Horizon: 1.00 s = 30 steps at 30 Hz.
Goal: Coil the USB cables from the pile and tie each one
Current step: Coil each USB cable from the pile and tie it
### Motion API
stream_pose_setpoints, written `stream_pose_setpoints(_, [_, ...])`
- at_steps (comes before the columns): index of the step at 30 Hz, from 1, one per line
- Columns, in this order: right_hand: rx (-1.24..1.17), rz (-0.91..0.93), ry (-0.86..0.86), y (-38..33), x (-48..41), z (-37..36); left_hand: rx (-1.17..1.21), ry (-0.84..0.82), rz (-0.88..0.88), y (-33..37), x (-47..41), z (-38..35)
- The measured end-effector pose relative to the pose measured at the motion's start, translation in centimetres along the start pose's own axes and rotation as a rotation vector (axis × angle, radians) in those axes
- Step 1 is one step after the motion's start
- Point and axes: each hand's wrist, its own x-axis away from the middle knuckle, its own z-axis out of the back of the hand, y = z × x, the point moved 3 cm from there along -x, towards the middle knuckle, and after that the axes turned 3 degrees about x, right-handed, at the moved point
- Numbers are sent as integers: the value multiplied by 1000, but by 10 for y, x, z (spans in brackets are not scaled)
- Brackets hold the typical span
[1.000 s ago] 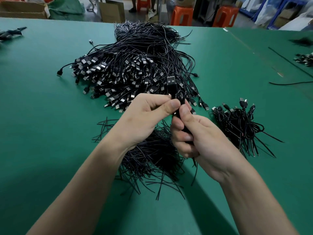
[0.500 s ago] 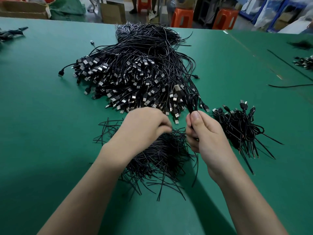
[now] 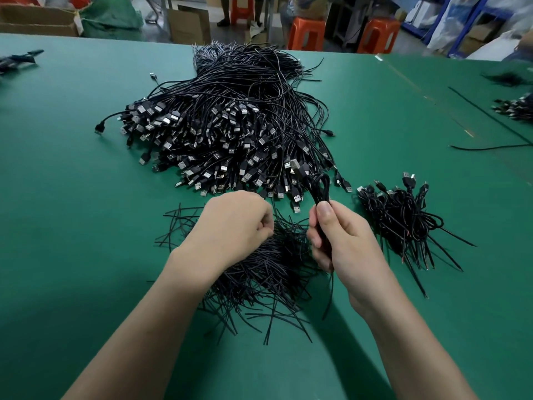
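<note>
Head view: right hand (image 3: 346, 249) clamps coiled cable (image 3: 322, 197); left hand (image 3: 233, 223) curled over ties (image 3: 259, 275), hold unclear.

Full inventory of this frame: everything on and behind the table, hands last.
USB cable pile: one, black with silver plugs, table centre.
Ties: one heap, black, near side, partly under the hands.
Coiled cable: one, black, in the right hand.
Coiled bundles: one small heap, black, right of the hands.
Loose cable: at least one, black, far right.
Table: one, green.
Stools: two, orange, behind the table.
Cardboard boxes: several, brown, behind the table.
Left hand: fingers curled, on the ties; any tie held is hidden.
Right hand: grips the coiled cable.
</note>
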Motion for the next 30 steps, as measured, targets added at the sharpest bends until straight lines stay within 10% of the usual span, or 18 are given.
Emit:
stream_pose_setpoints(8, [40, 9, 17, 4, 1, 1, 139, 13, 120, -28, 4, 23])
stream_pose_setpoints(18, [150, 162, 97, -2, -6, -13, 1063, -126, 34, 4, 10, 21])
stream_pose_setpoints(30, [-135, 82, 47, -13, 4, -13, 1555, -228, -14, 7, 6, 7])
